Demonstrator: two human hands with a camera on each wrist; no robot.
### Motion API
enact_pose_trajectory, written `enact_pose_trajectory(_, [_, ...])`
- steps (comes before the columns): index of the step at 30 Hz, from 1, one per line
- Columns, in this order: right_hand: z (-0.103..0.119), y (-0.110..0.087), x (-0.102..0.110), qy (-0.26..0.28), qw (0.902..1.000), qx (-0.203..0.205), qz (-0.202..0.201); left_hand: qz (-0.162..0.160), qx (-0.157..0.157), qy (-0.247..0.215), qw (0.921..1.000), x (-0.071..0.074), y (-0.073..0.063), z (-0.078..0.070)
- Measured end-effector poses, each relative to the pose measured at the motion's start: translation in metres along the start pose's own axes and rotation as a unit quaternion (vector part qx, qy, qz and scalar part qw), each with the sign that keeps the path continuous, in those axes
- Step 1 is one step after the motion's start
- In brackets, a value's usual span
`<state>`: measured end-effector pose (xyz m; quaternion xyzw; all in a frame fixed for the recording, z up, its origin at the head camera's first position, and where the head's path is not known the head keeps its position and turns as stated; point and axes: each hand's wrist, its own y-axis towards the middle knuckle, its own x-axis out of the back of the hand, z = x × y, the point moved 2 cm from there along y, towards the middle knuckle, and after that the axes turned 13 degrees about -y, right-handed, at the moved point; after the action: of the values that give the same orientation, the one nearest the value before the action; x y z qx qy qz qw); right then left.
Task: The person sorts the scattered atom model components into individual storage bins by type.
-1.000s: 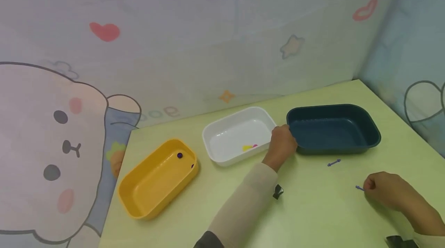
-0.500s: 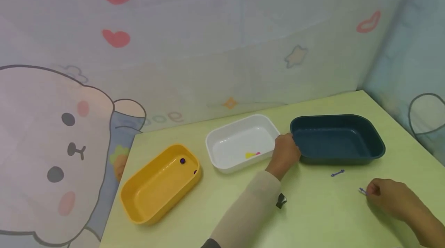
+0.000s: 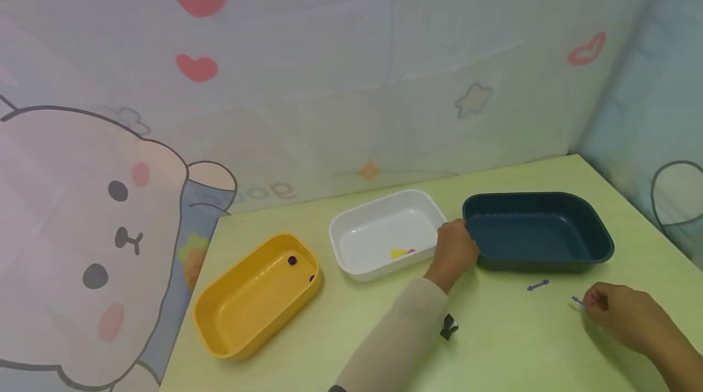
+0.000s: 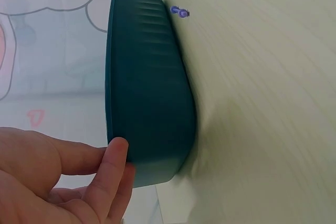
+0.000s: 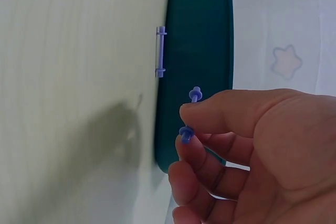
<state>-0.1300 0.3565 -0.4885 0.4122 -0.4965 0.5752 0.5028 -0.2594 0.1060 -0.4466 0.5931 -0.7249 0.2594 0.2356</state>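
Note:
My left hand [image 3: 457,251] grips the rim of the dark teal tray [image 3: 540,233] at its left end. In the left wrist view, the thumb and fingers [image 4: 116,153] pinch that rim. My right hand [image 3: 626,315] holds a small purple rod with collared ends [image 5: 195,95], like a toy axle, between thumb and index finger. It is above the table, in front of the tray's right part. A second purple rod [image 3: 538,285] of the same kind lies on the table by the tray's front wall; the right wrist view shows it [image 5: 160,51] too.
Left of the teal tray stands a white tray [image 3: 351,233] with a small yellow piece [image 3: 398,254] and a pink one [image 3: 412,251]. Farther left, a yellow tray [image 3: 219,306] holds small dark purple pieces [image 3: 292,261]. A patterned cloth [image 3: 307,99] hangs behind the table.
My right hand has shifted slightly up and toward the teal tray, with the purple rod still pinched. The left hand stays on the rim. The head view has tilted upward.

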Motion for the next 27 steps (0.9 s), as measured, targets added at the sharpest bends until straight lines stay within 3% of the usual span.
enact_pose_trajectory(10, [-0.001, 0.010, 0.010, -0.004, 0.9997, -0.001, -0.025, -0.002, 0.020, -0.019, 0.9996, -0.002, 0.002, -0.003])
enact_pose_trajectory(27, [0.006, 0.032, 0.036, -0.003, 0.9974, 0.018, -0.070, -0.013, 0.016, -0.027, 0.9994, -0.006, 0.006, -0.003])
